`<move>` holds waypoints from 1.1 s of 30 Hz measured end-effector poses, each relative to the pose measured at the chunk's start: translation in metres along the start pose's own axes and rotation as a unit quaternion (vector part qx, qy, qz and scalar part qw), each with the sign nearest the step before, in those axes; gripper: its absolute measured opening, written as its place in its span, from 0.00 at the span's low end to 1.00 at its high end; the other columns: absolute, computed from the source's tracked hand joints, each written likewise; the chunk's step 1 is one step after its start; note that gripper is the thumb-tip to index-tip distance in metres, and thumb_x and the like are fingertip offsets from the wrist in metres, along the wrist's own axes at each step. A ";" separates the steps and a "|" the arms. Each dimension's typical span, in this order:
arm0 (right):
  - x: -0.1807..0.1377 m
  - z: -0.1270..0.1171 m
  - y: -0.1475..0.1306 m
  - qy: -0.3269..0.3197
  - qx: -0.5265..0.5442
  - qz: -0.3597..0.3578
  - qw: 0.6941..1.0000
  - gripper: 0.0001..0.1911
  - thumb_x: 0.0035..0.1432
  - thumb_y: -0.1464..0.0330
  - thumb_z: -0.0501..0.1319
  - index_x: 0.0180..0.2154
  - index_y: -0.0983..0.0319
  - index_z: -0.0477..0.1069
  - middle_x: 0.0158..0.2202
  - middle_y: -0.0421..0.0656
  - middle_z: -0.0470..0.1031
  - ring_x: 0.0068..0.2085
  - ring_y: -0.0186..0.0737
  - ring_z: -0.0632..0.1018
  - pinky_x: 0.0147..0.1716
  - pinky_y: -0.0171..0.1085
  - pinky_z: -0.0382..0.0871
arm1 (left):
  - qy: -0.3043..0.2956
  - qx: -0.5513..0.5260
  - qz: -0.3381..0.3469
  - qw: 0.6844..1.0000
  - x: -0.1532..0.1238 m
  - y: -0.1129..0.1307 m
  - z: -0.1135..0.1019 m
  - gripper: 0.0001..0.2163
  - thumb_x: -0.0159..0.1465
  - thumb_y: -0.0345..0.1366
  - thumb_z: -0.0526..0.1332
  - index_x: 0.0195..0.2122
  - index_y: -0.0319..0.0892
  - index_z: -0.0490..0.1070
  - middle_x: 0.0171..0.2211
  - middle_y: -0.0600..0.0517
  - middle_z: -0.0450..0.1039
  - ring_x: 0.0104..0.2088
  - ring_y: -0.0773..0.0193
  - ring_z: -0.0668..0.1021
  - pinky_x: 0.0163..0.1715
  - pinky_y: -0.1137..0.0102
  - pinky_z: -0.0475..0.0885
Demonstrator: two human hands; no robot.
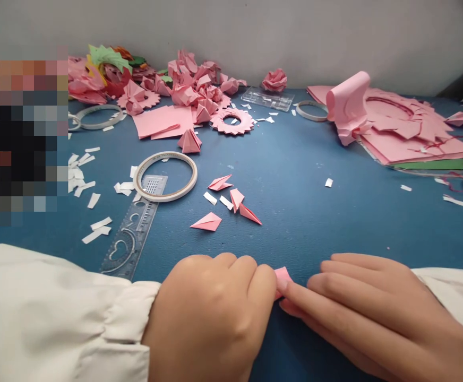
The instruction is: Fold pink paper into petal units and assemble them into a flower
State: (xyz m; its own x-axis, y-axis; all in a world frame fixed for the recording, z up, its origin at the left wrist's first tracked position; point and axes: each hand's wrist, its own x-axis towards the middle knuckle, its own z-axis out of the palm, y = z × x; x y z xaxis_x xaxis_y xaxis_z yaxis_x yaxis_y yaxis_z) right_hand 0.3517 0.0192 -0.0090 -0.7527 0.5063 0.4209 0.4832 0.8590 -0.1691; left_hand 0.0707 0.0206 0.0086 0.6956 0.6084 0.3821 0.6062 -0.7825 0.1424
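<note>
Both my hands rest on the blue table (335,223) at the near edge, meeting over a small pink paper piece (283,276). My left hand (211,313) is curled into a fist with its fingertips pressed on the paper's left side. My right hand (375,313) lies with fingers together, the fingertips pinching the paper's right side. Most of the paper is hidden under my fingers. Just beyond lie three folded pink paper points (206,222), (219,183), (244,206).
A tape ring (165,176) lies on a clear ruler (134,233) at left, among white paper scraps (80,180). Folded pink pieces (191,90) and paper flowers (104,69) are piled at the back. Pink sheets (406,132) are stacked at right. A clear plastic case (268,98) sits far back.
</note>
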 end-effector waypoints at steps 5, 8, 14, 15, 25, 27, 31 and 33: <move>-0.007 0.003 0.003 -0.006 -0.027 -0.029 0.999 0.12 0.89 0.76 0.66 0.65 0.65 0.84 0.31 0.34 0.72 0.29 0.40 0.71 0.29 0.44 0.65 | 0.028 0.037 -0.006 0.999 0.000 0.003 0.007 0.19 0.91 0.36 0.63 0.36 0.48 0.75 0.27 0.56 0.72 0.27 0.60 0.76 0.28 0.64 0.70; -0.023 0.008 0.002 -0.013 -0.052 -0.009 0.999 0.14 0.91 0.62 0.70 0.67 0.60 0.87 0.32 0.38 0.73 0.31 0.43 0.73 0.31 0.43 0.69 | 0.040 0.046 -0.013 0.998 0.003 0.008 0.015 0.15 0.88 0.47 0.70 0.43 0.46 0.83 0.30 0.53 0.76 0.32 0.56 0.80 0.34 0.64 0.78; -0.054 0.020 -0.001 0.001 -0.081 0.010 0.997 0.27 0.90 0.43 0.67 0.65 0.57 0.89 0.35 0.43 0.74 0.35 0.48 0.76 0.34 0.46 0.72 | 0.070 0.074 0.006 0.995 -0.012 0.017 0.031 0.16 0.85 0.53 0.72 0.51 0.45 0.88 0.31 0.50 0.79 0.34 0.53 0.83 0.36 0.60 0.84; -0.056 0.021 0.000 0.002 -0.083 0.010 0.997 0.27 0.90 0.42 0.67 0.64 0.57 0.89 0.35 0.43 0.74 0.35 0.48 0.76 0.34 0.46 0.72 | 0.081 0.084 0.005 0.993 -0.017 0.019 0.033 0.15 0.85 0.51 0.74 0.50 0.45 0.88 0.30 0.51 0.78 0.33 0.54 0.82 0.35 0.61 0.83; -0.055 0.025 0.004 0.002 -0.099 0.003 0.995 0.29 0.90 0.40 0.66 0.63 0.57 0.89 0.35 0.43 0.74 0.36 0.48 0.75 0.34 0.46 0.72 | 0.144 0.056 -0.025 0.988 -0.024 0.019 0.038 0.06 0.80 0.23 0.71 0.54 0.38 0.85 0.27 0.56 0.80 0.24 0.56 0.76 0.22 0.57 0.62; -0.055 0.025 0.004 0.002 -0.101 0.003 0.995 0.29 0.90 0.40 0.66 0.63 0.57 0.89 0.35 0.43 0.74 0.36 0.48 0.75 0.34 0.46 0.73 | 0.141 0.057 -0.032 0.988 -0.020 0.018 0.037 0.06 0.82 0.23 0.70 0.54 0.37 0.85 0.28 0.56 0.81 0.25 0.56 0.76 0.23 0.55 0.61; -0.051 0.025 0.004 0.003 -0.105 0.004 0.994 0.29 0.90 0.40 0.66 0.62 0.57 0.89 0.35 0.43 0.74 0.36 0.48 0.76 0.34 0.46 0.73 | 0.149 0.048 -0.051 0.986 -0.017 0.019 0.036 0.11 0.82 0.20 0.66 0.46 0.40 0.86 0.27 0.55 0.80 0.23 0.56 0.73 0.25 0.53 0.57; -0.049 0.025 0.005 0.004 -0.108 0.004 0.994 0.29 0.90 0.40 0.67 0.62 0.57 0.89 0.35 0.43 0.74 0.36 0.49 0.76 0.34 0.46 0.73 | 0.147 0.043 -0.058 0.987 -0.015 0.020 0.037 0.13 0.82 0.20 0.64 0.47 0.40 0.87 0.26 0.55 0.80 0.23 0.55 0.73 0.25 0.52 0.58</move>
State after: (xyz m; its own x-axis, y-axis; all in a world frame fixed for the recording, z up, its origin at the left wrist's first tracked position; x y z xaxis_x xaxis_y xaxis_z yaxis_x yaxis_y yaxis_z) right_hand 0.3800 0.0000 -0.0527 -0.7450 0.5114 0.4284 0.5748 0.8180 0.0231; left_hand 0.0865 0.0006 -0.0277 0.4859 0.6185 0.6175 0.7143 -0.6881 0.1272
